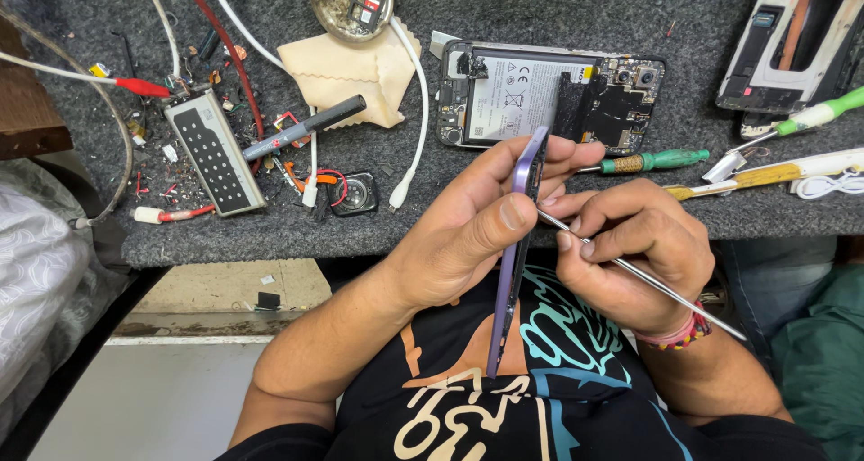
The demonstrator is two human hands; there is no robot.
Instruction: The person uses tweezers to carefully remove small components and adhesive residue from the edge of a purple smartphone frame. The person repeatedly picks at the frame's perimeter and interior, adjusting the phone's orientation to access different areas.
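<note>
Left hand (468, 231) gripped purple phone (515, 254) edge-on above lap, near table (540, 218) edge. Right hand (630, 249) pinched thin metal tool (648, 276), tip touching phone's edge. Opened phone (551, 96) lay on table.

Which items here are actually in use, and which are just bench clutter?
In use:
left hand holding the purple phone back cover edge-on
right hand holding the thin metal pry tool against that cover

Lying about:
opened phone with exposed battery
green-handled screwdriver
beige cloth
round metal dish
white cable
</note>
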